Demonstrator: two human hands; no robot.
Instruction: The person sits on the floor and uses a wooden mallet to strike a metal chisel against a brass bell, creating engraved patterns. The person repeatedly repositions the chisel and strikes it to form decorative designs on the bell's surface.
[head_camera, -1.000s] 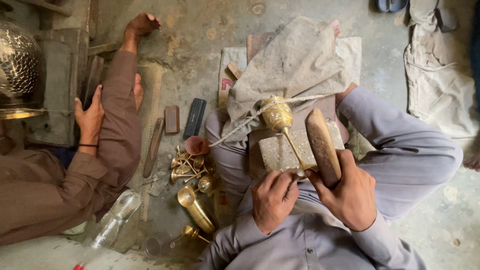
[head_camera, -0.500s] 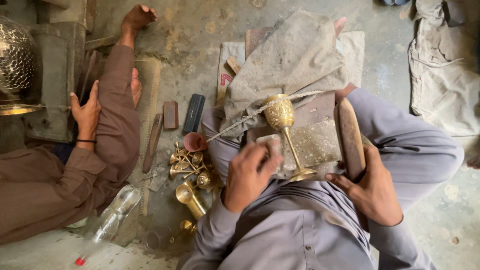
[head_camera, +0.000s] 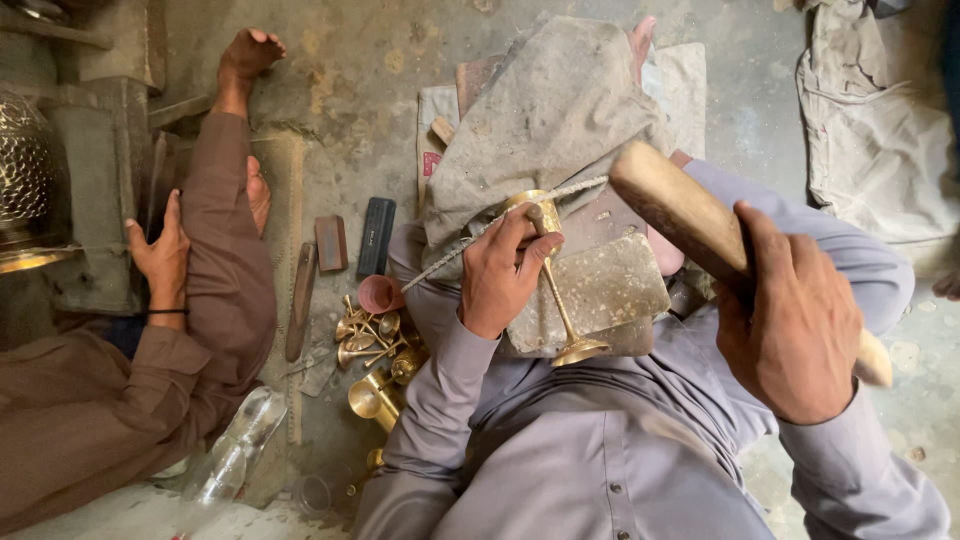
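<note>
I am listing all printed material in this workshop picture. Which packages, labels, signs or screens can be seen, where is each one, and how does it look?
Printed paper or wrapper: on the floor, sticking out from under the grey cloth, above the left hand; pale with a red patch.
Dark flat case: on the floor left of that hand; long, black, faint marking.
No signs or screens in view.

Brass cups (head_camera: 375, 350) crowd left; right floor (head_camera: 925, 390) open.

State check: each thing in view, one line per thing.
Left hand: gripping the bowl of the brass goblet, which lies tilted on a stone block.
Right hand: raised, gripping a wooden mallet.
Clear plastic bottle: lying on the floor.
</note>
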